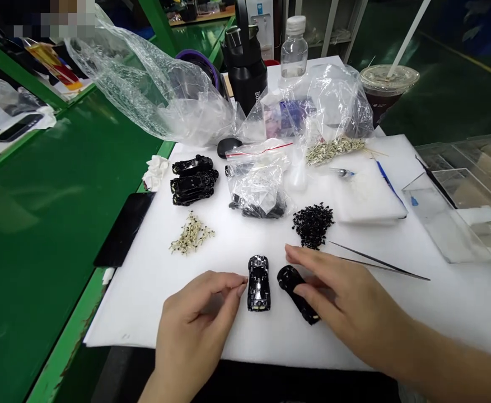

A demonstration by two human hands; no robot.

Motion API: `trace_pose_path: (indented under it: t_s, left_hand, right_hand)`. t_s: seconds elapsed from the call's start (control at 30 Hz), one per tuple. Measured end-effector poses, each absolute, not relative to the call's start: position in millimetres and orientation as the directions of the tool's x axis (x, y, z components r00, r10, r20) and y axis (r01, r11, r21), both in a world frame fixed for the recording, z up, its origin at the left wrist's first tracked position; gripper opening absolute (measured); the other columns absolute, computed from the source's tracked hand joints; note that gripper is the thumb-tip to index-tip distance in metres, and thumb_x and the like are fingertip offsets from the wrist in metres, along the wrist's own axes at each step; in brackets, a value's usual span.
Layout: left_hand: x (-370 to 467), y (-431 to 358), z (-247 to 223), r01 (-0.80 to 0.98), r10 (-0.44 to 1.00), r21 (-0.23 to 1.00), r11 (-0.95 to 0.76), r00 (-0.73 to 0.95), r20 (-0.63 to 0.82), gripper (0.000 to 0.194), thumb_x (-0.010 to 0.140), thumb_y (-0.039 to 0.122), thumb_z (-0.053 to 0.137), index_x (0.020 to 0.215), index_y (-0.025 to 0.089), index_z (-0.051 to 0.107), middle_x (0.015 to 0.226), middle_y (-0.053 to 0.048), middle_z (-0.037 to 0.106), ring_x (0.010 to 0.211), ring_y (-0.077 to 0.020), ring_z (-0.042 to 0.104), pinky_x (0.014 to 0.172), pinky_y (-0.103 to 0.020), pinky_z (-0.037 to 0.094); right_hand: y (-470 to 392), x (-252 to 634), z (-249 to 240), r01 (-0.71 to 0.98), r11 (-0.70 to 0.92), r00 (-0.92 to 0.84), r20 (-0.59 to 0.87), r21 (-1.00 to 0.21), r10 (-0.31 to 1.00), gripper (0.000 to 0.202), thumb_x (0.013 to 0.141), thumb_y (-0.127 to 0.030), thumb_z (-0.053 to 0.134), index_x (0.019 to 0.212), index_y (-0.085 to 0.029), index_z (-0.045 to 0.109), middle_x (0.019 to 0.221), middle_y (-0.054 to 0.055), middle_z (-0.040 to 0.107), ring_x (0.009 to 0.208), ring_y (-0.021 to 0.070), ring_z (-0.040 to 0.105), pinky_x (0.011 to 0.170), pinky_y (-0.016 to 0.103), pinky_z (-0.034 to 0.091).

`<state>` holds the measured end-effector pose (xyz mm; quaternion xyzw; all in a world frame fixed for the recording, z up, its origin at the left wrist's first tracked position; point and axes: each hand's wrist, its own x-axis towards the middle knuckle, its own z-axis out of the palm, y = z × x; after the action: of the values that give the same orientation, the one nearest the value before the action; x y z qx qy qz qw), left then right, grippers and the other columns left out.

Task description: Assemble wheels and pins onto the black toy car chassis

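Note:
A small black toy car body [259, 284] lies on the white foam sheet [144, 313], its detailed side facing up. My left hand [203, 319] is at its left edge, thumb and forefinger pinched together; whether anything tiny is between them is too small to tell. Just to the right, a second black car body [298, 294] lies tilted under my right hand [341, 296], with the thumb on its side and the fingers around it. Beyond them are a pile of small pale parts [191, 234] and a heap of tiny black parts [313, 224].
Tweezers [379, 262] lie right of the black heap. Several black car bodies [193, 180] stand behind the pale parts, beside a zip bag [260, 182]. Farther back are a black bottle [245, 73] and an iced drink [388, 84]. Clear trays [450, 224] sit at the right.

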<state>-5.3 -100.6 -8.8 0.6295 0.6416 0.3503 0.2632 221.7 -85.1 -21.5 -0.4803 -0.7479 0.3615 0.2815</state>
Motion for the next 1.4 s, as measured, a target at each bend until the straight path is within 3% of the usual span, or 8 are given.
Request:
trace_pose_path:
  t_s: [0.17,0.27,0.43,0.6,0.77,0.87,1.03,1.4]
  left_hand:
    - [-9,-94,-10,0.63,0.992,0.777,0.012,-0.107,0.071,0.006,0.084,0.025,0.071,0.085,0.03,0.075,0.081,0.004,0.075,0.065,-0.0129,0.064,0.063,-0.024,0.051]
    - [-13,-93,-10,0.636,0.994,0.77,0.047,-0.108,0.028,0.009,0.084,0.025,0.072,0.087,0.032,0.075,0.083,0.005,0.075,0.071,-0.0131,0.067,0.064,-0.023,0.052]
    - [-11,-92,-9,0.621,0.993,0.781,0.072,-0.121,0.004,0.01,0.082,0.025,0.073,0.088,0.033,0.076,0.083,0.005,0.074,0.07,-0.0138,0.066,0.064,-0.024,0.052]
    - [-13,-95,-9,0.603,0.989,0.793,0.091,-0.147,-0.001,0.009,0.083,0.026,0.074,0.087,0.034,0.076,0.084,0.006,0.075,0.072,-0.0133,0.067,0.066,-0.024,0.052]
    - [-18,-97,-13,0.624,0.985,0.771,0.132,-0.169,-0.032,0.01,0.081,0.033,0.076,0.091,0.031,0.075,0.085,0.005,0.076,0.072,-0.0135,0.07,0.069,-0.023,0.056]
    - [-16,-96,-15,0.606,0.974,0.773,0.187,-0.214,-0.069,0.012,0.079,0.035,0.078,0.088,0.028,0.075,0.082,0.004,0.077,0.073,-0.0138,0.072,0.07,-0.02,0.057]
    - [-12,-93,-12,0.565,0.98,0.81,0.157,-0.188,-0.059,0.004,0.079,0.027,0.076,0.077,0.028,0.074,0.081,0.007,0.076,0.076,-0.011,0.072,0.071,-0.015,0.056]
    - [-34,-78,-8,0.727,0.989,0.673,-0.132,0.14,0.043,0.012,0.095,0.019,0.058,0.092,0.029,0.062,0.097,0.008,0.069,0.09,-0.0045,0.065,0.081,-0.008,0.052]
  right_hand:
    - [-93,225,-26,0.623,0.493,-0.422,0.27,-0.607,0.865,0.031,0.097,-0.022,0.055,0.124,-0.013,0.067,0.135,0.01,0.063,0.126,0.0236,0.06,0.107,0.037,0.055]
    - [-94,230,-21,0.629,0.55,-0.502,0.254,-0.549,0.827,0.041,0.09,-0.028,0.062,0.128,-0.013,0.066,0.138,0.011,0.06,0.124,0.0294,0.061,0.101,0.042,0.059]
    - [-89,231,-12,0.622,0.65,-0.627,0.218,-0.436,0.748,0.067,0.076,-0.014,0.056,0.142,-0.011,0.054,0.147,0.009,0.051,0.13,0.0321,0.056,0.105,0.046,0.056]
    - [-75,226,-3,0.582,0.715,-0.707,0.194,-0.387,0.68,0.072,0.069,-0.006,0.051,0.141,0.001,0.051,0.142,0.016,0.057,0.122,0.034,0.06,0.102,0.047,0.056]
    - [-65,223,-1,0.536,0.748,-0.752,0.182,-0.391,0.634,0.06,0.081,-0.012,0.059,0.139,0.001,0.053,0.141,0.017,0.057,0.108,0.0349,0.063,0.097,0.05,0.056]
    - [-64,222,-8,0.54,0.695,-0.708,0.19,-0.475,0.68,0.058,0.09,-0.026,0.06,0.141,-0.002,0.048,0.139,0.016,0.058,0.117,0.0314,0.058,0.105,0.048,0.05]
    - [-69,225,-18,0.545,0.669,-0.674,0.209,-0.506,0.708,0.06,0.093,-0.024,0.057,0.146,-0.005,0.039,0.14,0.01,0.057,0.123,0.0261,0.052,0.109,0.043,0.043]
    - [-72,222,-16,0.603,0.736,-0.662,0.322,-0.309,0.677,0.043,0.102,-0.025,0.04,0.139,-0.002,0.048,0.135,0.009,0.059,0.115,0.0273,0.052,0.098,0.042,0.041]
